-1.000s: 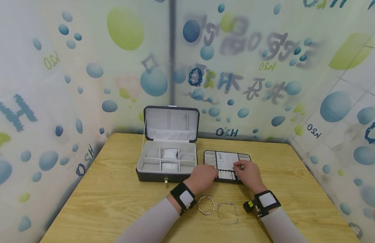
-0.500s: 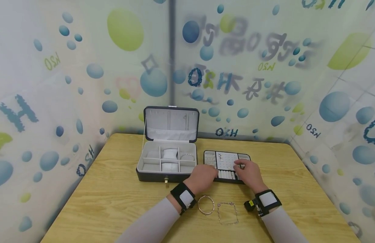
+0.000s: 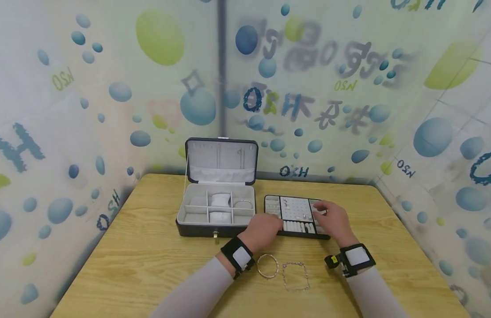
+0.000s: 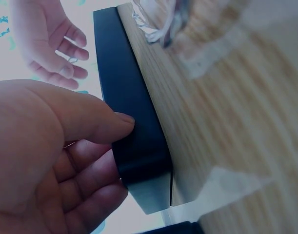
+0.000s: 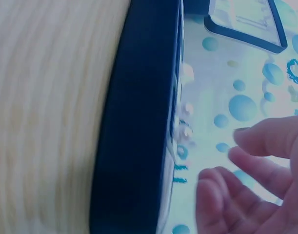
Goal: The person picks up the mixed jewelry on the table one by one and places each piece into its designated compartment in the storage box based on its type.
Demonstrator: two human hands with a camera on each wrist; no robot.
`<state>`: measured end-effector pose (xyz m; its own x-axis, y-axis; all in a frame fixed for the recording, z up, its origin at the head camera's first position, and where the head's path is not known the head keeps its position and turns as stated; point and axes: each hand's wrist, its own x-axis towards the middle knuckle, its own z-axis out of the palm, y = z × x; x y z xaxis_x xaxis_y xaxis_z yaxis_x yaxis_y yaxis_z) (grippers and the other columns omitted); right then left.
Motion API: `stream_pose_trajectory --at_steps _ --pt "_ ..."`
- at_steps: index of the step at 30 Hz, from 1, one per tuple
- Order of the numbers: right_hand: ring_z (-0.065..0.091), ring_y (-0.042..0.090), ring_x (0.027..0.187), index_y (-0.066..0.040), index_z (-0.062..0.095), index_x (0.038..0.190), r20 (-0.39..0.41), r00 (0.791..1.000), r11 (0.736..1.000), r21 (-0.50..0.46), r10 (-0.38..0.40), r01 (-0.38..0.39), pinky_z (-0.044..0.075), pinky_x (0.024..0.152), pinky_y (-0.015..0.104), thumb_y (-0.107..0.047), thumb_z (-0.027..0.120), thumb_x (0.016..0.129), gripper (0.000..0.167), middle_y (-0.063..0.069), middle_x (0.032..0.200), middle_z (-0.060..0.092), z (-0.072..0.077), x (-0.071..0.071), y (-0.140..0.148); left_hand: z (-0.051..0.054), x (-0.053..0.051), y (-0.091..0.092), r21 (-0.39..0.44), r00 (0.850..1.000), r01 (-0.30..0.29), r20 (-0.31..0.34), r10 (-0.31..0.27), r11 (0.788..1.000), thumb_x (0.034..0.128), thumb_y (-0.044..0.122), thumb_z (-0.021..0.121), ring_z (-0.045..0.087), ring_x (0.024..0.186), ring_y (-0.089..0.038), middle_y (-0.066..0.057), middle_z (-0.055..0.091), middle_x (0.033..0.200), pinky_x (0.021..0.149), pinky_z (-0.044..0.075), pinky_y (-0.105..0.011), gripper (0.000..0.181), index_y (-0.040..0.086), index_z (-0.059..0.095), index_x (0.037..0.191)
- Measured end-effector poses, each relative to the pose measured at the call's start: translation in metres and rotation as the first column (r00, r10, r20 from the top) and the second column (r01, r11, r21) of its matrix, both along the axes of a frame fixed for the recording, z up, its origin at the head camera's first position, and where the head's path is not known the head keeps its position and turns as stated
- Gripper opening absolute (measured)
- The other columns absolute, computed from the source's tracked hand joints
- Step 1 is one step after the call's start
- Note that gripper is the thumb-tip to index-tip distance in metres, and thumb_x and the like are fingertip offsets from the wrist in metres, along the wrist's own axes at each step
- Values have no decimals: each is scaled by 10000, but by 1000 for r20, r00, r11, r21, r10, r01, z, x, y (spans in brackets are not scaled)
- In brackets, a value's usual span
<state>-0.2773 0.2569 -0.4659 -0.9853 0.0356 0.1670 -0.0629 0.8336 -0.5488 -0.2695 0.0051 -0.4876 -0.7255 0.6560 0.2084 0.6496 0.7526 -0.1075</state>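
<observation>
A shallow dark-edged jewelry tray (image 3: pixel 296 208) with a pale earring panel and ring rolls lies on the table. My left hand (image 3: pixel 263 230) grips its near left corner; in the left wrist view, the thumb (image 4: pixel 120 127) presses the dark outer wall (image 4: pixel 139 105). Over the tray's right side is my right hand (image 3: pixel 333 221), thumb and fingers apart. Nothing shows between them in the right wrist view. Small earrings (image 3: pixel 305 216) sit at the panel's lower right, and others (image 3: pixel 286 203) at its upper left. A dark-banded ring (image 3: pixel 307 227) stands among the ring rolls.
Left of the tray stands an open jewelry box (image 3: pixel 192 230), its lid (image 3: pixel 222 159) upright, with cushions (image 3: pixel 220 200) and a bracelet (image 3: pixel 243 203) inside. A round bangle (image 3: pixel 268 266) and a chain bracelet (image 3: pixel 296 277) lie on the wooden table (image 3: pixel 142 256) before the tray.
My right hand has moved right, away from the earring panel, and its thumb and fingers have parted. Earrings at the panel's lower right now show. The left hand keeps its grip on the tray.
</observation>
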Motion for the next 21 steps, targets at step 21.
stream_pose_trajectory --at_steps 21 --pt "566 168 712 -105 731 848 107 978 965 174 177 -194 471 657 322 -110 790 898 77 16 780 667 13 16 -27 2 3 -1 -3 999 21 40 -21 1000 1010 133 673 628 736 -95 60 714 876 596 507 -276 145 225 768 953"
